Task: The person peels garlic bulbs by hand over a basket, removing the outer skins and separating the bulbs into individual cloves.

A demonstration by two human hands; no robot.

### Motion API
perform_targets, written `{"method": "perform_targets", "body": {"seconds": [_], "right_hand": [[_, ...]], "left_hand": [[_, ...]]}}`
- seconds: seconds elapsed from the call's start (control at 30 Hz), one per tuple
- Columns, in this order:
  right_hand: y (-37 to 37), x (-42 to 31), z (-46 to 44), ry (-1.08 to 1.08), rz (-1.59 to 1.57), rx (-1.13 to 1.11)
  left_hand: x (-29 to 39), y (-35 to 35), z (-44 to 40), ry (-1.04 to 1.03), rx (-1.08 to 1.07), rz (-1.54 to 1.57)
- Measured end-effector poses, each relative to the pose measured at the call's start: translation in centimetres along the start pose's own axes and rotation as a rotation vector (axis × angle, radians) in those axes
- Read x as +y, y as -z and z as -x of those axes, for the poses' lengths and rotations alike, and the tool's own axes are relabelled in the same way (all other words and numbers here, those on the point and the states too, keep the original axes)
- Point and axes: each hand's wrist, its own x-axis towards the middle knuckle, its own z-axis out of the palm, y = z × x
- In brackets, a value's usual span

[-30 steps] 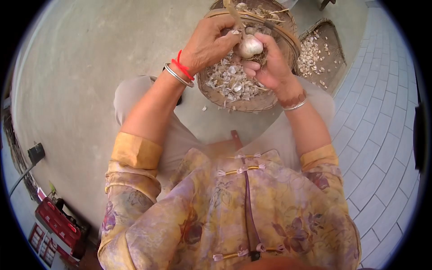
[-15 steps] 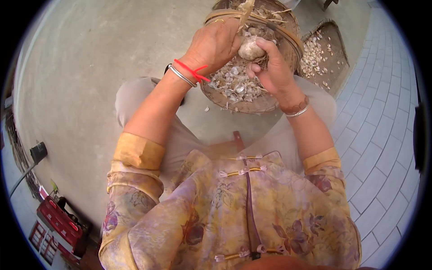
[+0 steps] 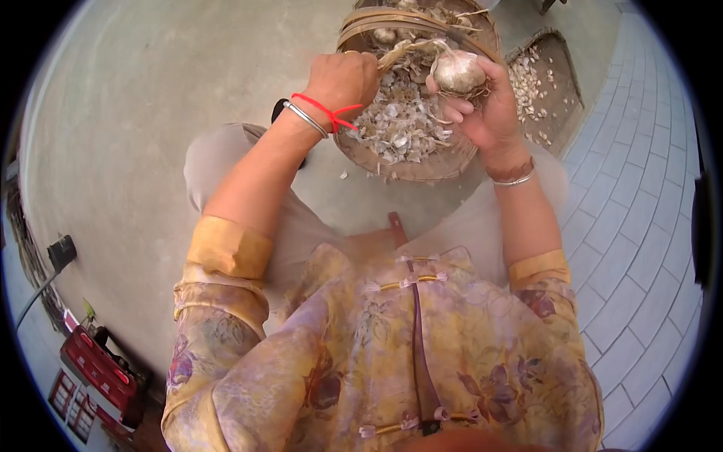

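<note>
The basket (image 3: pixel 410 170) is cut off at the top edge; the fingertips of the left hand (image 3: pixel 343 81) are hidden, its fist closed around the dried stalk (image 3: pixel 401 51); this runs leftward from the garlic bulb (image 3: pixel 459 71), roots pointing lower right; the right hand (image 3: pixel 493 117), apart, palm upward, grips the bulb above the basket.

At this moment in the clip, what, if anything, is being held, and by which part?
A garlic bulb: the right hand holds its rounded sides between thumb and fingers, and the left hand grips its dry stalk.
</note>
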Motion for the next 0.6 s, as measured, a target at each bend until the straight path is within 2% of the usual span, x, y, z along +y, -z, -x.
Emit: {"method": "perform_targets", "body": {"seconds": [0.1, 0.2, 0.27, 0.33, 0.4, 0.43, 0.47, 0.53, 0.6], "right_hand": [[1.0, 0.0, -0.1, 0.041, 0.026, 0.026], [1.9, -0.9, 0.2, 0.083, 0.124, 0.115], [2.6, -3.0, 0.5, 0.235, 0.071, 0.123], [3.5, -4.4, 0.6, 0.245, 0.022, 0.024], [3.8, -4.7, 1.4, 0.32, 0.083, 0.092], [3.4, -4.2, 1.4, 0.29, 0.063, 0.097], [3.0, -3.5, 1.3, 0.289, 0.063, 0.101], [2.6, -2.2, 1.2, 0.219, 0.147, 0.165], [2.3, -1.6, 1.1, 0.184, 0.118, 0.124]], "left_hand": [[1.3, -2.1, 0.3, -0.131, -0.004, -0.036], [1.3, -2.5, -0.2, -0.109, -0.091, -0.091], [0.5, -2.6, 0.0, -0.089, -0.146, -0.104], [0.4, -2.8, 0.4, -0.059, -0.201, -0.127], [1.9, -3.8, 0.5, -0.173, -0.04, -0.009], [2.7, -4.1, 0.5, -0.217, -0.215, -0.041], [3.1, -5.3, 1.0, -0.219, -0.217, -0.038], [4.1, -7.1, 2.1, -0.458, -0.049, 0.028], [5.1, -5.9, 1.6, -0.483, -0.031, 0.049]]}}
